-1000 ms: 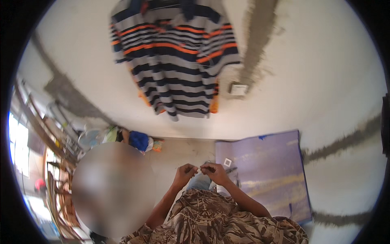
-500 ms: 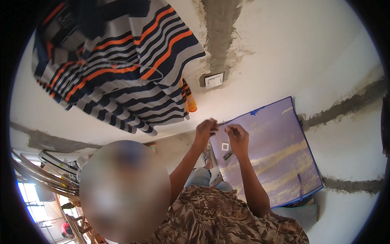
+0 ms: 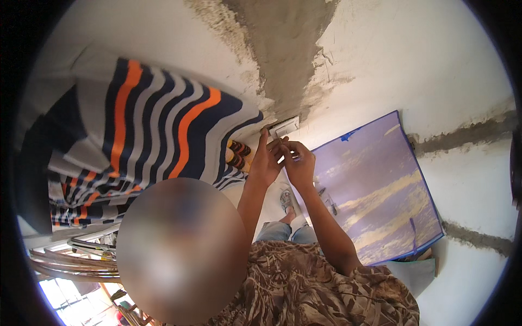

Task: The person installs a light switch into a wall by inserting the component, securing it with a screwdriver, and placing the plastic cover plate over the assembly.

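Note:
On the wall ahead is a white wall switch [image 3: 286, 127], set at the lower end of a grey cement strip. Just below it, my left hand [image 3: 266, 164] and my right hand [image 3: 299, 164] meet at the fingertips. One left finger points up toward the switch's left edge, while the other left fingers bend toward the right hand. The right fingers are curled in a pinch. Whatever sits between the fingertips is too small to make out.
A striped navy, grey and orange shirt [image 3: 179, 127] hangs close on the left. To the right stands a purple and yellow panel [image 3: 380, 185] with blue edging, bearing a small dark tool [image 3: 328, 201]. Long curved strips [image 3: 76, 263] lie lower left. A blurred round patch hides part of the view.
Both hands have moved up to just below the switch and come together. The view has shifted closer to the wall, and the shirt looms larger and lower.

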### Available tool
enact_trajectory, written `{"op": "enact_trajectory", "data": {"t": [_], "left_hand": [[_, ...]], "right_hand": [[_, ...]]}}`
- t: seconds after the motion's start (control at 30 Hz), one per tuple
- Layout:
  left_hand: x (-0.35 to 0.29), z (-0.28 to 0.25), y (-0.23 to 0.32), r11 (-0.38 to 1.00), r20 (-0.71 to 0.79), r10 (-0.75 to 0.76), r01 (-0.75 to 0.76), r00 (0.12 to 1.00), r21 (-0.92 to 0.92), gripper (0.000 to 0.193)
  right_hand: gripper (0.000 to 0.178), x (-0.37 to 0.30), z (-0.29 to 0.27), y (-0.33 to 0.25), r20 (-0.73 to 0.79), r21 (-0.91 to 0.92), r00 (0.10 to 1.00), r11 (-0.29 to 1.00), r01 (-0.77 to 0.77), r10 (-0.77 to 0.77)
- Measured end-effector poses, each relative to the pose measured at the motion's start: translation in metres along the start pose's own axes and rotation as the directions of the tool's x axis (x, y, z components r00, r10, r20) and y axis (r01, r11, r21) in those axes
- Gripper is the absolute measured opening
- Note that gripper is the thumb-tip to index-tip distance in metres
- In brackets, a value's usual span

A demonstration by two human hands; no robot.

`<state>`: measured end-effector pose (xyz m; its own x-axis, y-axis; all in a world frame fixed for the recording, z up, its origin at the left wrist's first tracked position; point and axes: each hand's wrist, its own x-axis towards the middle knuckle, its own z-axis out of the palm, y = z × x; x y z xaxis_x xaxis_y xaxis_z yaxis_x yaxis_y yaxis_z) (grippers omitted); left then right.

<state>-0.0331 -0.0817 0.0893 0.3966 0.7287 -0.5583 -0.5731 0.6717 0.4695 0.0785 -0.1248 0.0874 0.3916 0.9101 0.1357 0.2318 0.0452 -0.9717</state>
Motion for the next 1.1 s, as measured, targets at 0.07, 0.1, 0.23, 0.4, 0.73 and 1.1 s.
{"op": "enact_trajectory", "data": {"t": [0.07, 0.1, 0.23, 0.4, 0.73, 1.1], "left_hand": [[0.000, 0.001, 0.000, 1.000, -0.015, -0.021, 0.021, 1.000, -0.013, 0.063], [0.000, 0.000, 0.001, 0.999, -0.022, -0.025, 0.025, 0.999, -0.029, 0.063], [0.003, -0.005, 0.005, 0.996, 0.020, -0.050, 0.051, 0.999, -0.067, 0.057], [0.005, -0.009, 0.006, 0.995, 0.040, -0.044, 0.047, 0.998, -0.092, 0.047], [0.004, -0.016, 0.000, 0.982, 0.124, -0.013, 0.036, 0.992, -0.184, 0.035], [0.003, -0.010, -0.011, 0.972, 0.120, 0.010, 0.019, 0.993, -0.236, 0.049]], "right_hand": [[0.011, 0.000, 0.001, -0.001, -0.015, 0.009, 1.000, 1.000, 0.016, -0.016], [0.011, 0.000, 0.002, -0.003, -0.021, 0.015, 0.999, 1.000, 0.024, -0.024], [0.010, 0.005, 0.005, -0.003, -0.023, 0.032, 0.999, 0.999, 0.031, -0.030], [0.009, 0.003, 0.016, 0.006, -0.055, 0.105, 0.995, 0.992, -0.074, 0.080], [0.009, -0.005, 0.025, -0.003, -0.070, 0.137, 0.979, 0.974, -0.182, 0.193], [0.011, 0.004, 0.024, 0.002, -0.054, 0.148, 0.982, 0.974, -0.173, 0.182]]}}
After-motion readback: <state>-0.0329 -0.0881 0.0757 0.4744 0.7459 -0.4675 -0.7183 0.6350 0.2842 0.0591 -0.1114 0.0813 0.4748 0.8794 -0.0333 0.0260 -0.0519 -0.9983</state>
